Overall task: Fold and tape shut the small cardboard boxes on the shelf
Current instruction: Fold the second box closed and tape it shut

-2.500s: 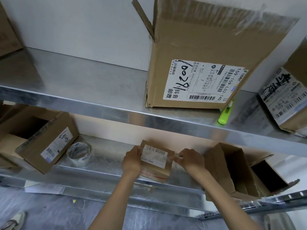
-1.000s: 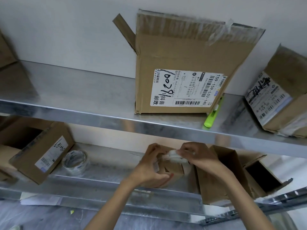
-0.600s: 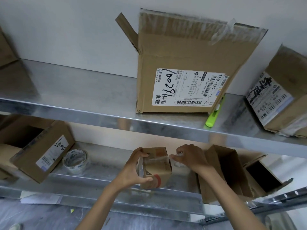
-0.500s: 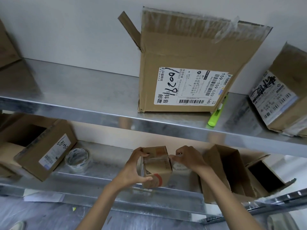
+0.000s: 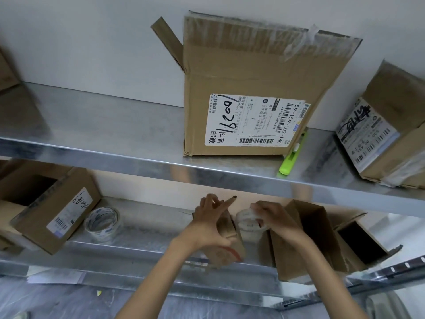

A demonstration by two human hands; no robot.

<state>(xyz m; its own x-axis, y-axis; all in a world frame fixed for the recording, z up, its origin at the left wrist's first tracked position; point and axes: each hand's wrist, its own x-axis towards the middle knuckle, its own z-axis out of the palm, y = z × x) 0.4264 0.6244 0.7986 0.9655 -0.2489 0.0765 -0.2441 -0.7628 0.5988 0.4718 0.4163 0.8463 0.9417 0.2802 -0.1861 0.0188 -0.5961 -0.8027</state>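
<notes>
The upper shelf [image 5: 103, 125], dull galvanised sheet with a bright folded lip, runs above both grips. The lower shelf [image 5: 151, 226], same metal, lies under them. Above the grips a tall corrugated carton [image 5: 250, 72] stands upright, one flap raised, crinkled clear tape along its top. Left of the left grip a labelled open box [image 5: 53, 210] lies tilted on the lower shelf. Just right of the right grip a plain open box [image 5: 319, 236] gapes sideways. The small cardboard box [image 5: 227, 245] is tilted over the lower shelf's front edge, between the grips. The left grip [image 5: 207, 224] clasps it, thumb across the front, forefinger straight. The right grip [image 5: 276, 217] curls round a roll of clear tape [image 5: 248, 223] just beside the box's right side. Bare shelf lies between the left grip and a second tape roll [image 5: 102, 223]. A green utility knife [image 5: 291, 157] lies above the right grip.
</notes>
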